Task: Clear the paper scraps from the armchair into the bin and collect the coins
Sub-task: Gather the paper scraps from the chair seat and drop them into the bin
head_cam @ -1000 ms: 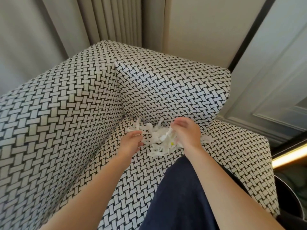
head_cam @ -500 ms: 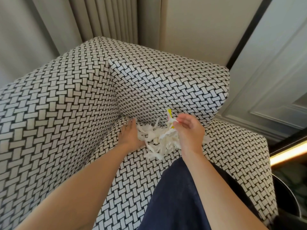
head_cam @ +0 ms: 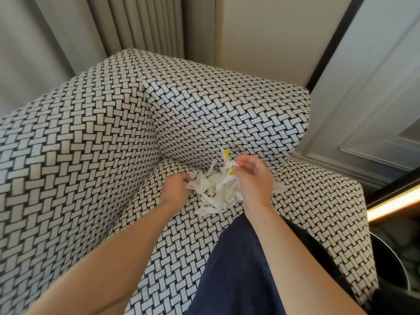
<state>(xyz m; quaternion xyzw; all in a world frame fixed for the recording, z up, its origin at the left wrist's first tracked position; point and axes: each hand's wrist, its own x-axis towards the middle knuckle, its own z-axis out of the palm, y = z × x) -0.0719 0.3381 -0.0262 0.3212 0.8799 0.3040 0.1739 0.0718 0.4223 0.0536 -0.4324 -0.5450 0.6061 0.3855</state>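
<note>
Paper scraps (head_cam: 216, 192) lie heaped mid-frame on the armchair (head_cam: 91, 155) seat; my right hand (head_cam: 254, 180) curls round a bunch of them, a yellow slip (head_cam: 226, 154) poking up; my left hand (head_cam: 175, 189) digs into the pile's left edge, fingers seemingly gripping.

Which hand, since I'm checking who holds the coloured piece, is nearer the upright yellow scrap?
Right. The right hand holds the bunch that the yellow scrap sticks up from; the left hand is farther left, at the other edge of the paper scraps.
</note>
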